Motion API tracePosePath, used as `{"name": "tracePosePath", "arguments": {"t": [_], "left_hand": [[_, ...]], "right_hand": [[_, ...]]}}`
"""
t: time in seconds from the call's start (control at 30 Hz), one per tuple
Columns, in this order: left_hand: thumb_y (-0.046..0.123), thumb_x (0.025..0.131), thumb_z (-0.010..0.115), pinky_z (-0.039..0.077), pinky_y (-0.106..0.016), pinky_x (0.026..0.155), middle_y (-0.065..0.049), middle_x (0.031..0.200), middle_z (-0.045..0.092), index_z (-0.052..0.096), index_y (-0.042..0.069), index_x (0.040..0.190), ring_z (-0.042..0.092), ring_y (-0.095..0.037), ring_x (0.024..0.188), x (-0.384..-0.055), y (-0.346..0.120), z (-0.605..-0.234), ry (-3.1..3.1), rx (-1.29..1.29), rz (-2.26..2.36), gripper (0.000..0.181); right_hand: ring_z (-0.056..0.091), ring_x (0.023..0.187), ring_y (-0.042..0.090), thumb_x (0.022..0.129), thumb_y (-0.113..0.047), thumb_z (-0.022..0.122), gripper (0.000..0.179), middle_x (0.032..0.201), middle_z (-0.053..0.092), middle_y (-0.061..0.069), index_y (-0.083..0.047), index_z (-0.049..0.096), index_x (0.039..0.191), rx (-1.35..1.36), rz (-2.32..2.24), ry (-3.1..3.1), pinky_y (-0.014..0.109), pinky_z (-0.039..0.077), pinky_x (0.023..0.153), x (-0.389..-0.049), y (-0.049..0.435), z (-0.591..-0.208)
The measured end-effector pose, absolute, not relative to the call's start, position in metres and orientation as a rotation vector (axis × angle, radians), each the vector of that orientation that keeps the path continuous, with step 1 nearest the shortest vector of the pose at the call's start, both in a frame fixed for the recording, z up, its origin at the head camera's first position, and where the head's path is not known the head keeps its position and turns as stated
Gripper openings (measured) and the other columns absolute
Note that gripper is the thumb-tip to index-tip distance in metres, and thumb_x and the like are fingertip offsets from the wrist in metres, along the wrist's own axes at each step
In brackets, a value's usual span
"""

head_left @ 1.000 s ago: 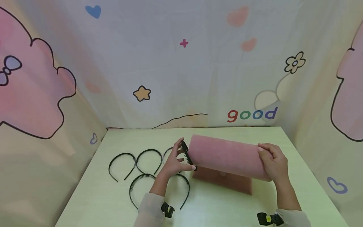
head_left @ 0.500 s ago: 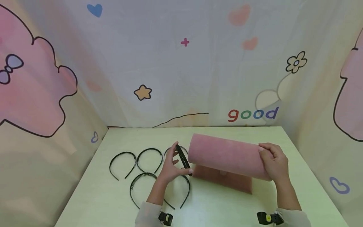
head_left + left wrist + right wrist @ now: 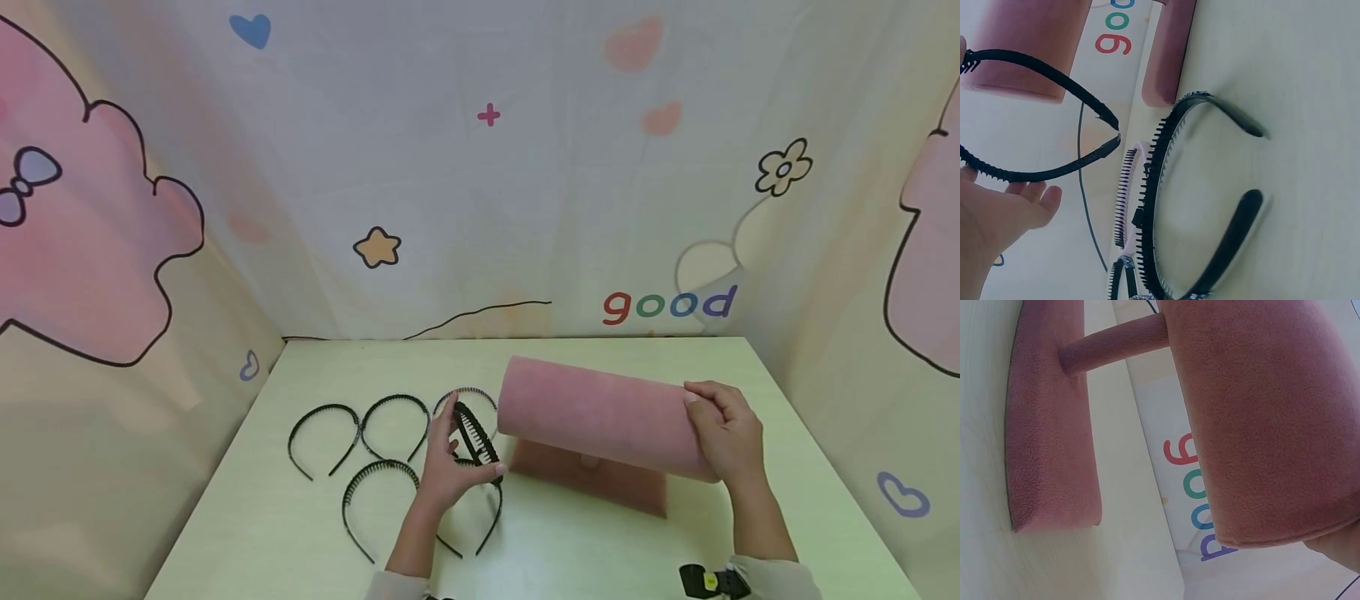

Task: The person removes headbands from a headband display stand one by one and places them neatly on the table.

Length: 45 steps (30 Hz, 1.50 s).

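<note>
My left hand [image 3: 442, 477] pinches a black toothed headband [image 3: 471, 427] between thumb and fingers, tilted just off the left end of a pink velvet roll [image 3: 600, 410]. In the left wrist view, the held headband [image 3: 1047, 70] shows both arms, their tips close together. The roll belongs to a stand: a short post [image 3: 1116, 342] joins it to a flat velvet base [image 3: 1050, 450] on the table. My right hand [image 3: 726, 429] grips the roll's right end, thumb on the near side and fingers over the top. Its fingertips are largely hidden in the right wrist view.
Several headbands lie on the left of the table [image 3: 247, 517]: a black one [image 3: 330, 407] farthest left, another [image 3: 396, 397] beside it, and a toothed one [image 3: 378, 465] nearer the front. A pale pink headband [image 3: 1124, 194] shows in the left wrist view. A printed curtain [image 3: 480, 208] stands behind.
My left hand has drawn the headband left and down, away from the roll's end, turning it so its teeth face the camera. My right hand and the stand stay put.
</note>
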<state>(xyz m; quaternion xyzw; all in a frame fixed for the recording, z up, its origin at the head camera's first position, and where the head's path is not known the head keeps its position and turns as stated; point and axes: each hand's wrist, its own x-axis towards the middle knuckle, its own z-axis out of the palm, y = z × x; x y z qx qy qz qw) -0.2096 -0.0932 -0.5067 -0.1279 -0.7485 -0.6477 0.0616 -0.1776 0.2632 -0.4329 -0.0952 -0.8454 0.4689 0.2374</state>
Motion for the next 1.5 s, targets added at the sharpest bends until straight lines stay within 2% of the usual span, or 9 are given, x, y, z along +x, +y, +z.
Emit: {"name": "tracePosePath", "arguments": {"t": [0.1, 0.4, 0.67, 0.83, 1.07, 1.3, 1.5], "left_hand": [[0.020, 0.057, 0.090, 0.031, -0.055, 0.096, -0.010, 0.141, 0.027, 0.021, 0.038, 0.146, 0.032, -0.032, 0.124, -0.204, -0.095, -0.510, -2.218, -0.318, -1.969, 0.114], [0.021, 0.056, 0.090, 0.030, -0.050, 0.092, -0.006, 0.137, 0.032, 0.029, 0.021, 0.144, 0.034, -0.029, 0.119, -0.191, -0.106, -0.517, -2.113, -0.155, -1.878, 0.107], [0.023, 0.053, 0.092, 0.025, -0.047, 0.097, -0.006, 0.135, 0.028, 0.033, 0.024, 0.140, 0.028, -0.028, 0.121, -0.175, -0.115, -0.527, -2.078, -0.040, -1.845, 0.105], [0.027, 0.051, 0.092, 0.028, -0.049, 0.097, -0.007, 0.132, 0.030, 0.034, 0.024, 0.139, 0.032, -0.025, 0.120, -0.171, -0.120, -0.533, -2.101, 0.026, -1.764, 0.105], [0.035, 0.049, 0.092, 0.033, -0.050, 0.093, -0.010, 0.127, 0.031, 0.034, 0.015, 0.139, 0.036, -0.027, 0.117, -0.168, -0.126, -0.533, -2.153, 0.110, -1.595, 0.109], [0.033, 0.053, 0.091, 0.034, -0.048, 0.090, -0.011, 0.128, 0.030, 0.031, 0.020, 0.143, 0.033, -0.025, 0.118, -0.163, -0.139, -0.533, -2.162, 0.201, -1.463, 0.109], [0.036, 0.057, 0.089, 0.035, -0.048, 0.087, -0.010, 0.126, 0.031, 0.036, 0.029, 0.141, 0.035, -0.028, 0.116, -0.160, -0.153, -0.534, -2.193, 0.293, -1.436, 0.100]], "right_hand": [[0.047, 0.103, 0.007, 0.093, -0.027, 0.053, 0.032, 0.117, 0.055, 0.003, -0.005, 0.066, 0.113, -0.262, 1.294, -2.319, 0.028, 0.035, 0.085, -0.177, 0.263, -0.434], [0.047, 0.102, 0.005, 0.093, -0.026, 0.054, 0.031, 0.114, 0.055, 0.001, -0.005, 0.066, 0.112, -0.253, 1.295, -2.299, 0.025, 0.034, 0.084, -0.179, 0.262, -0.432], [0.047, 0.105, 0.009, 0.093, -0.027, 0.053, 0.032, 0.116, 0.054, 0.003, -0.005, 0.065, 0.113, -0.277, 1.303, -2.319, 0.032, 0.034, 0.086, -0.177, 0.262, -0.433], [0.047, 0.105, 0.010, 0.094, -0.027, 0.053, 0.033, 0.118, 0.054, 0.004, -0.004, 0.064, 0.115, -0.267, 1.305, -2.319, 0.035, 0.034, 0.088, -0.178, 0.263, -0.433], [0.047, 0.104, 0.008, 0.093, -0.027, 0.053, 0.032, 0.116, 0.054, 0.004, -0.005, 0.065, 0.113, -0.270, 1.296, -2.317, 0.033, 0.034, 0.086, -0.178, 0.262, -0.431], [0.047, 0.099, 0.000, 0.092, -0.025, 0.055, 0.029, 0.109, 0.056, -0.003, -0.004, 0.067, 0.109, -0.256, 1.294, -2.276, 0.023, 0.034, 0.084, -0.178, 0.260, -0.434], [0.047, 0.100, 0.001, 0.092, -0.023, 0.056, 0.029, 0.111, 0.056, -0.004, -0.005, 0.067, 0.111, -0.241, 1.296, -2.281, 0.024, 0.034, 0.084, -0.179, 0.263, -0.435]]}}
